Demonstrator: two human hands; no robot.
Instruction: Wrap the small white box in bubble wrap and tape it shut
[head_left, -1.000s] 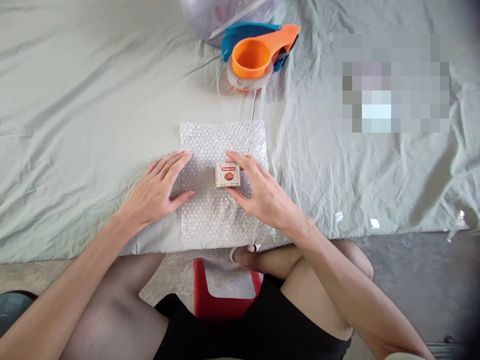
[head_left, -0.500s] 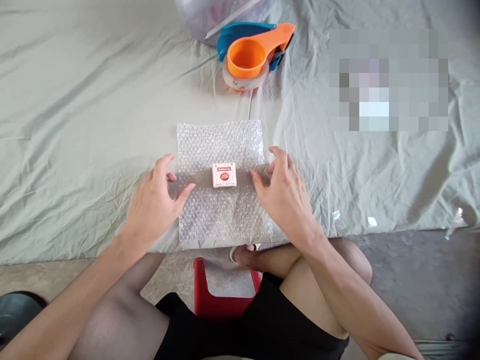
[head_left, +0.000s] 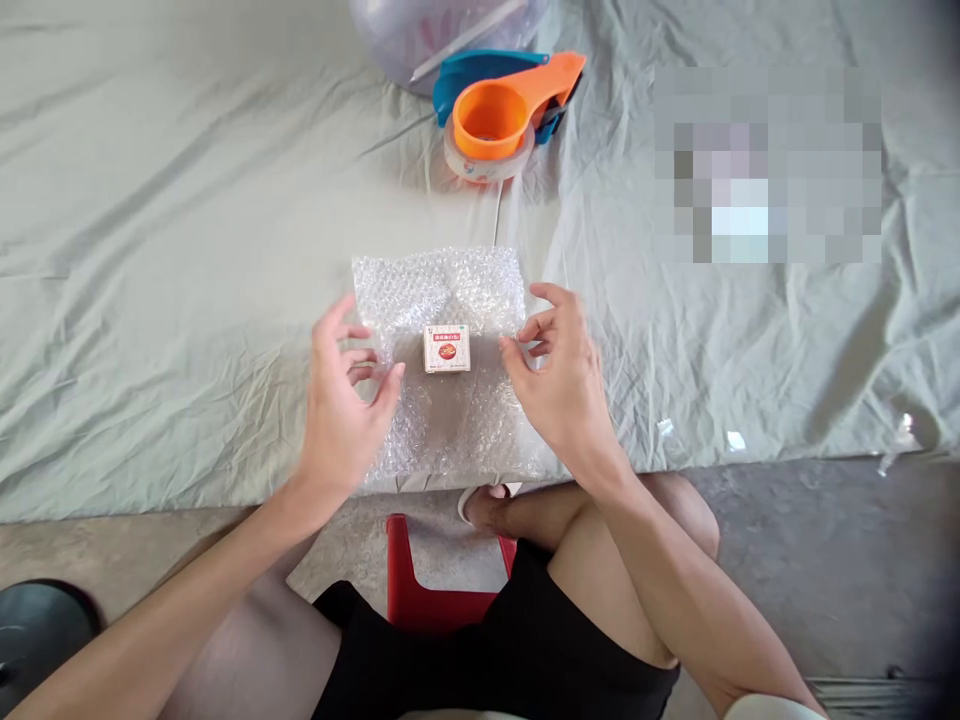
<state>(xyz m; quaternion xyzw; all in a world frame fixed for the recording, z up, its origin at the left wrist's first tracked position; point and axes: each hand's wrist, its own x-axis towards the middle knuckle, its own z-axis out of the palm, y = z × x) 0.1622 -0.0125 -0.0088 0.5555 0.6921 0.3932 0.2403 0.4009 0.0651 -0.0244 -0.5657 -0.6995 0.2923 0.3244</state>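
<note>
The right hand point(head_left: 559, 365) pinches a bubble-wrap sheet point(head_left: 480, 285) bearing a printed carton point(head_left: 447, 350); the left hand point(head_left: 345, 390) curves at the opposite edge, grip unclear

Your left hand point(head_left: 341, 395) curves at the left edge of the bubble wrap point(head_left: 439, 285), thumb apart from fingers, while your right hand point(head_left: 562, 380) brings thumb and fingertips near its right edge, the grip unclear. Between them a small box point(head_left: 447, 348) lies on the wrap; beyond sits an orange tape dispenser point(head_left: 551, 78).

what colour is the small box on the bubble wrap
The box is whitish with red print on top; the head view shows it best.
</note>
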